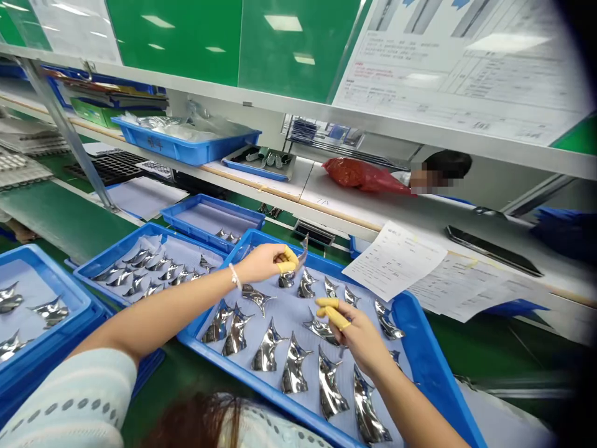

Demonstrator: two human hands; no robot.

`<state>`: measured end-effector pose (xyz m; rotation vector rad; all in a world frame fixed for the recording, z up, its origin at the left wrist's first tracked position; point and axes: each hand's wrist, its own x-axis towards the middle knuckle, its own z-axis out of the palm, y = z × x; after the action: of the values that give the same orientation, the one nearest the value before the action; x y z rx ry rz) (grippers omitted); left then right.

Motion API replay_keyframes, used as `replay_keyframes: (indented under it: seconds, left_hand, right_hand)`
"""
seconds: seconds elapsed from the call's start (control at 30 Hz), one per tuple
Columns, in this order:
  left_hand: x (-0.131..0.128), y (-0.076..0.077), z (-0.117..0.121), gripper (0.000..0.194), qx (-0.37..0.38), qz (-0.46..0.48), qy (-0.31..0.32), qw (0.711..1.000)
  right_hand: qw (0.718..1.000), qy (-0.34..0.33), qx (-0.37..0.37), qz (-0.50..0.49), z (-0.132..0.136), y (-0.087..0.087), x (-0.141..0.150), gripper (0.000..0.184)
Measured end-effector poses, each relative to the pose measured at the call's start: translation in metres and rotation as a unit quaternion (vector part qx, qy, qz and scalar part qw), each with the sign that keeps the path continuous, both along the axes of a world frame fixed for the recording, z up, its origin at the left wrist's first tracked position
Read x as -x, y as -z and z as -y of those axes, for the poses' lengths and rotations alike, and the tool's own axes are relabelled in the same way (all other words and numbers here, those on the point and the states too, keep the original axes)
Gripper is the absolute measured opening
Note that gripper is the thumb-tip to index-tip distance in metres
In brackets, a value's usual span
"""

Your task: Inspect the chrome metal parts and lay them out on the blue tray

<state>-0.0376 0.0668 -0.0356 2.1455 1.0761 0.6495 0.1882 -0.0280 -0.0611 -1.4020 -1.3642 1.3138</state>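
My left hand [275,258], with yellow finger cots on its fingertips, pinches a curved, pointed shiny metal piece [303,250] above the far side of a blue tray [426,348]. Over the tray's middle is my right hand [352,326], also in yellow finger cots. Its thumb and forefinger are stretched out and slightly apart, with nothing visible between them. A mirror-like metal piece [321,328] lies just beneath these fingers, partly hidden by the hand. Several similar pieces [295,367] rest in rows on the tray's pale liner.
To the left stand more blue trays [153,267] with metal pieces. Paper sheets [396,258] hang over the shelf edge beyond my right hand. The shelf bears a blue bin [181,146], a red bag [364,175] and a dark flat device [492,250]. A person [443,171] is behind it.
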Motion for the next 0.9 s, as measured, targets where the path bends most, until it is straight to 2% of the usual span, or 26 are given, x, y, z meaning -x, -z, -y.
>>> replay_keyframes:
  seconds: [0.03, 0.1, 0.13, 0.2, 0.27, 0.3, 0.37, 0.47, 0.53, 0.63, 0.77, 0.9]
  left_hand:
    - [0.001, -0.005, 0.012, 0.015, 0.036, 0.105, 0.019, 0.994]
    - [0.005, -0.008, 0.032, 0.017, 0.101, 0.262, 0.045, 0.959]
    - [0.007, -0.008, 0.040, 0.018, 0.128, 0.311, 0.052, 0.940]
    - [0.013, -0.003, 0.049, 0.021, 0.168, 0.351, 0.068, 0.919]
    - [0.018, 0.005, 0.050, 0.025, 0.174, 0.356, 0.077, 0.915]
    - [0.020, 0.008, 0.048, 0.028, 0.155, 0.355, 0.071, 0.919]
    - [0.022, 0.014, 0.044, 0.032, 0.079, 0.342, 0.042, 0.935]
    - [0.023, 0.019, 0.039, 0.022, -0.024, 0.301, 0.008, 0.953]
    - [0.024, 0.020, 0.040, 0.016, -0.060, 0.272, 0.013, 0.960]
    - [0.027, 0.021, 0.041, 0.023, -0.103, 0.258, 0.035, 0.960]
    - [0.030, 0.019, 0.037, 0.031, -0.144, 0.261, 0.066, 0.952]
    - [0.030, 0.019, 0.031, 0.030, -0.166, 0.258, 0.080, 0.948]
  right_hand:
    - [0.999, 0.013, -0.009, -0.038, -0.002, -0.007, 0.009, 0.043]
    - [0.994, 0.028, -0.041, -0.100, -0.004, -0.018, 0.025, 0.048]
    - [0.991, 0.031, -0.065, -0.114, -0.005, -0.022, 0.033, 0.047]
    - [0.986, 0.039, -0.113, -0.113, -0.007, -0.028, 0.045, 0.037]
    - [0.984, 0.044, -0.148, -0.087, -0.009, -0.030, 0.055, 0.026]
    - [0.983, 0.047, -0.163, -0.069, -0.009, -0.030, 0.059, 0.023]
    - [0.979, 0.054, -0.194, -0.023, -0.009, -0.027, 0.066, 0.017]
    - [0.969, 0.066, -0.234, 0.041, -0.006, -0.019, 0.073, 0.012]
    - [0.963, 0.065, -0.252, 0.072, -0.003, -0.012, 0.075, 0.012]
    - [0.945, 0.059, -0.298, 0.121, 0.002, -0.006, 0.074, 0.011]
    - [0.903, 0.028, -0.394, 0.170, 0.005, -0.008, 0.070, 0.008]
    - [0.883, 0.009, -0.431, 0.186, 0.004, -0.010, 0.067, 0.009]
